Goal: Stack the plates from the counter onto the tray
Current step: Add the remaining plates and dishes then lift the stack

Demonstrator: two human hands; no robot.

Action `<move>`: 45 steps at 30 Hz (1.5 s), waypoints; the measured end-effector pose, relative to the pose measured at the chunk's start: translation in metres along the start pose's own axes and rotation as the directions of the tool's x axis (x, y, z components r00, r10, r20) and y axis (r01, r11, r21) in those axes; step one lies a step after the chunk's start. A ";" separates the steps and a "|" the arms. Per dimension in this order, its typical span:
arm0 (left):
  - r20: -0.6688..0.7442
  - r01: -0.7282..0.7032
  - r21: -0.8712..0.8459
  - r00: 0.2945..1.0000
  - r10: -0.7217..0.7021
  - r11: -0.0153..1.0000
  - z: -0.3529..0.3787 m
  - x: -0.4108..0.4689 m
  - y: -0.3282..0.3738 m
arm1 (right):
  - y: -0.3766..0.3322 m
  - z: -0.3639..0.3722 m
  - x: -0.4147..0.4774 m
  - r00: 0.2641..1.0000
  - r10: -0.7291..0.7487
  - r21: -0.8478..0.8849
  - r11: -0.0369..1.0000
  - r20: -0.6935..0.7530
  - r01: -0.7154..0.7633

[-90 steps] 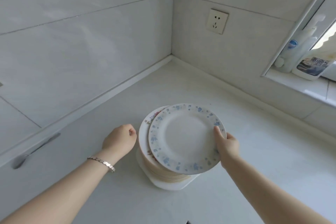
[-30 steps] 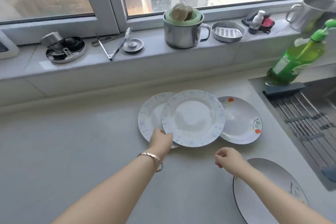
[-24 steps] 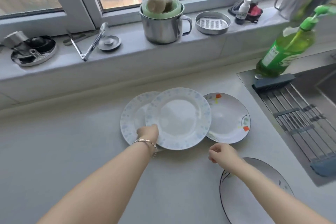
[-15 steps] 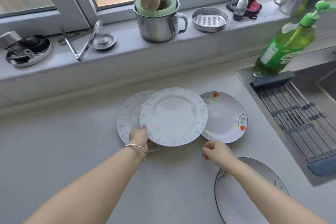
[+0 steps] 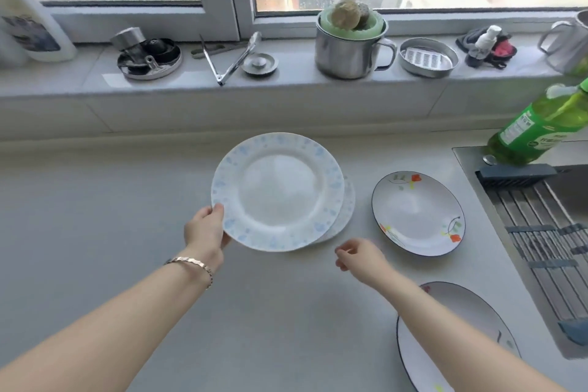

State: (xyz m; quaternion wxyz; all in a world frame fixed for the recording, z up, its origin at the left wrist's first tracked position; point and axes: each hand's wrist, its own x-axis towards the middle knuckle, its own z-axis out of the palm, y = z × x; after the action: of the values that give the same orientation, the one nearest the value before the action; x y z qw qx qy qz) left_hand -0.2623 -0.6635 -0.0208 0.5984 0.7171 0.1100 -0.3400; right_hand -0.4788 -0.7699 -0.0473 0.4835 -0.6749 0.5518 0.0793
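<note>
Two blue-speckled plates (image 5: 277, 191) sit mid-counter (image 5: 95, 232), the upper one covering nearly all of the lower plate (image 5: 349, 207), whose right edge alone peeks out. The left hand (image 5: 205, 231) reaches forward with the arm stretched out and grasps the upper plate at its near left rim — thumb on top, fingers tucked beneath. A bracelet (image 5: 191, 264) circles that wrist. Whether the upper plate rests on the lower one or is raised off it, I cannot tell.

The right hand (image 5: 359, 256) hovers just beside the near right edge of the pair, fingers loosely curled and holding nothing. Its forearm crosses a dark-rimmed plate (image 5: 477, 309) at the near right. A flowered plate (image 5: 418, 213) lies apart, between the pair and the sink rack (image 5: 541, 232). A green bottle (image 5: 537, 134) stands at the sink's far corner — behind, a steel mug (image 5: 350, 48) on the windowsill (image 5: 286, 79).
</note>
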 end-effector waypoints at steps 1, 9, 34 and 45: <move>-0.029 -0.015 -0.015 0.999 0.014 1.000 -0.015 0.000 0.004 | -0.009 0.009 -0.001 1.000 -0.019 -0.021 1.000 0.015 0.019; -0.133 -0.092 -0.131 0.988 0.074 0.987 -0.181 0.001 0.038 | -0.107 0.105 -0.019 0.967 -0.199 -0.217 0.949 0.159 0.231; -0.583 -0.266 -0.355 0.812 0.010 0.896 -0.686 0.051 0.085 | -0.380 0.498 -0.134 0.810 -0.399 -0.313 0.775 0.431 0.549; -0.576 -0.176 -0.334 0.815 -0.053 0.926 -0.694 0.068 0.062 | -0.390 0.510 -0.128 0.807 -0.385 -0.387 0.731 0.448 0.563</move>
State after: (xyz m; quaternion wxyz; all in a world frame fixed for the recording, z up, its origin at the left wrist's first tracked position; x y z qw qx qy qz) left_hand 0.0701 -0.0492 0.0223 0.6727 0.6624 0.3241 -0.0603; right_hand 0.0111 -0.3364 -0.0097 0.3817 -0.8721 0.2262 0.2063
